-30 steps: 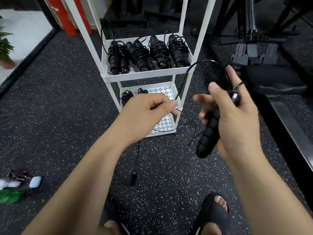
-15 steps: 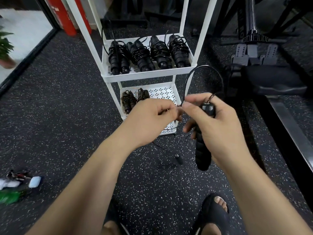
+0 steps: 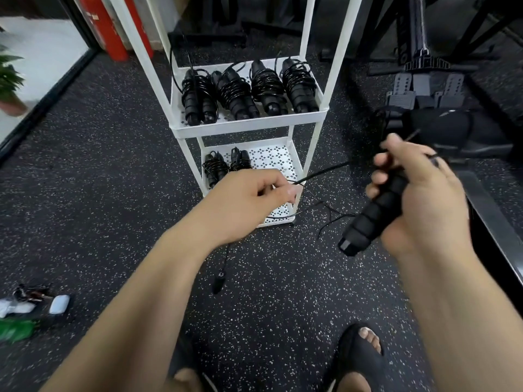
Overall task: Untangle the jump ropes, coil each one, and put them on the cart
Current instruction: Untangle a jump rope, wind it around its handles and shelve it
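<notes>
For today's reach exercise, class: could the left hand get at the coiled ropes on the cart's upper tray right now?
Probably, as to path: nothing stands between the left hand and the coiled ropes. But its fingers pinch the cord, so it would have to let go.

Matt ribbed foam handle [image 3: 373, 213]; glossy white metal cart [image 3: 249, 124]

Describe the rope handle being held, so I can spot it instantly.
Find the white cart, look right of its lower shelf to the right hand. It grips a black ribbed handle, butt end down-left. Unlike the bundles on the shelves, its ribs are bare, the cord stretching toward the left hand.
</notes>
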A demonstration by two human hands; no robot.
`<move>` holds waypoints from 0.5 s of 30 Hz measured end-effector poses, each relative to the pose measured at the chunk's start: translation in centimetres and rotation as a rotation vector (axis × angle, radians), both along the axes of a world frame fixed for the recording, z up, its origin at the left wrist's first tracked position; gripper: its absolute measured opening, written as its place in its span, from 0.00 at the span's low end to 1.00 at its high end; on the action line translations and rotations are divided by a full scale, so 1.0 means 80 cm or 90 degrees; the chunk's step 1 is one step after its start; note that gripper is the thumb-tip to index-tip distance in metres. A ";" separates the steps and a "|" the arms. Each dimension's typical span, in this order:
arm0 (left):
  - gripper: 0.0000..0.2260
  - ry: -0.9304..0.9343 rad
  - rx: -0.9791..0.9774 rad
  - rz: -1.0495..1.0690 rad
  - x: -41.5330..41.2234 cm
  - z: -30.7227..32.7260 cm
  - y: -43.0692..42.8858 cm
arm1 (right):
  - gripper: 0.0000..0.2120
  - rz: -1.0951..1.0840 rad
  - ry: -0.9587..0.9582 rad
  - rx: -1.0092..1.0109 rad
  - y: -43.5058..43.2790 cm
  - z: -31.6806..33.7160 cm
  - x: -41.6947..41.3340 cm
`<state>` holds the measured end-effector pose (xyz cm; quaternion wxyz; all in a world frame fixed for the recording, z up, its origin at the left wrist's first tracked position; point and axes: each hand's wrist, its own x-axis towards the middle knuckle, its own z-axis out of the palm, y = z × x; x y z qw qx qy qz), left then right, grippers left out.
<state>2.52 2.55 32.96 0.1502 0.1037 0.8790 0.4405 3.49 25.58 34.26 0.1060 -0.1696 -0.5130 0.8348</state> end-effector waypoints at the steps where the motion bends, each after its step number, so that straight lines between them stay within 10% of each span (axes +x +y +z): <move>1: 0.10 -0.002 -0.003 0.001 -0.001 -0.001 -0.003 | 0.08 -0.010 -0.006 -0.014 0.007 -0.001 -0.002; 15: 0.09 0.032 0.065 -0.014 0.003 -0.001 0.012 | 0.05 0.250 -0.063 0.190 -0.042 -0.023 0.016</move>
